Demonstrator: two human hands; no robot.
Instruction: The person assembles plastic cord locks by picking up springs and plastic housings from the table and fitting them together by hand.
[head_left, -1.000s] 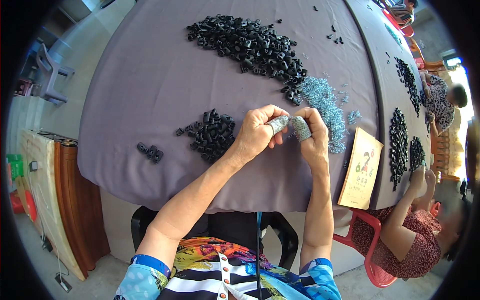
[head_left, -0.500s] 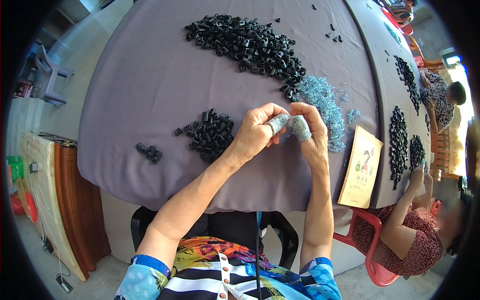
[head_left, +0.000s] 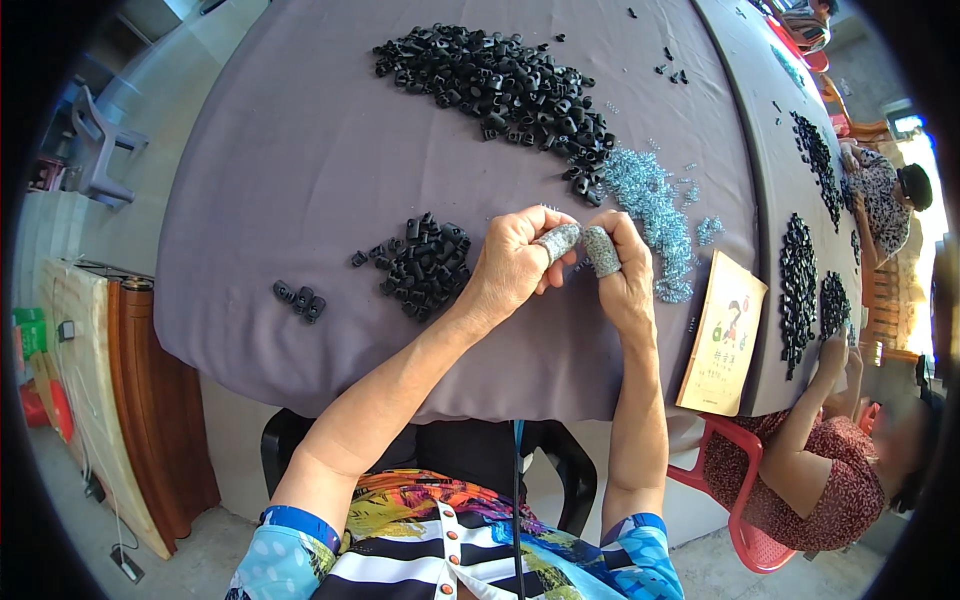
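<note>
My left hand (head_left: pixel 512 262) and my right hand (head_left: pixel 628 285) meet above the table, both closed in a pinch with the fingertips almost touching. Each thumb wears a grey speckled cover. Whatever the fingers hold is hidden or too small to name. Just right of my right hand lies a heap of small bluish metal springs (head_left: pixel 650 200). A small pile of black plastic cord-lock-like pieces (head_left: pixel 425 265) sits left of my left hand. Beyond both hands spreads a larger heap of similar black pieces (head_left: pixel 500 85).
A grey-brown cloth covers the table (head_left: pixel 290 180). At its right lies a yellowish booklet (head_left: pixel 722 335); a few black pieces (head_left: pixel 300 302) rest at the left. Across the table seam are more black piles (head_left: pixel 798 290). A co-worker in a red patterned top (head_left: pixel 825 470) sits on a red chair.
My hands have shifted only slightly, the fingers staying pinched close together. The piles look the same.
</note>
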